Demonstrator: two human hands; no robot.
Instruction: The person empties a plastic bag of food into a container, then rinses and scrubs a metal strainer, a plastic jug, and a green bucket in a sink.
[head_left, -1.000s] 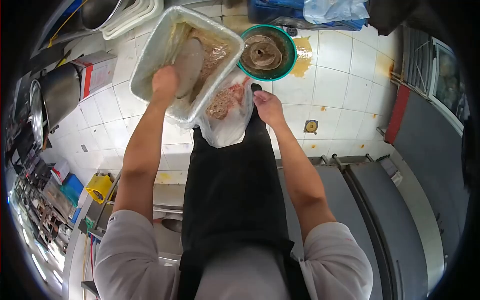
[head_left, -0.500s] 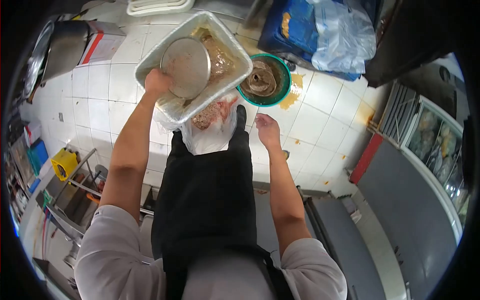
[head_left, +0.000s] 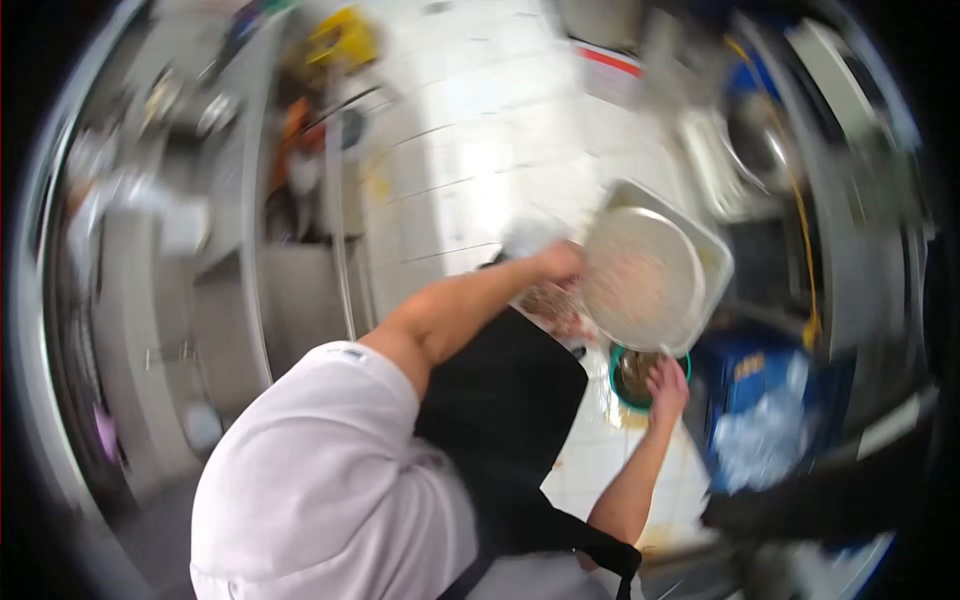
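The white tiled floor [head_left: 480,140] spreads ahead of the hands, with much open room beyond the left one. Past the right hand sits a blue crate [head_left: 738,375] with a crumpled plastic bag [head_left: 765,440] on it; its near edge leaves little room on that side. The pale rectangular tub [head_left: 714,262] lies beyond both hands, partly hidden by the round pan [head_left: 640,280], which is held in front of or over it and carries something pinkish across its face.

The step in hand looks like handling the pan at the tub — any shift of it would call for a steady hold at both edges and clearance from the tub's rim. The green bowl [head_left: 614,385] is right by the right hand, partly under the pan's edge, so space there is tight. A smaller heap of minced meat [head_left: 548,302] lies just below the left hand.

The left hand [head_left: 562,262] is closed on the pan's near edge. The right hand [head_left: 668,385] is partly curled, fingertips at the opposite edge — blur hides whether it grips.
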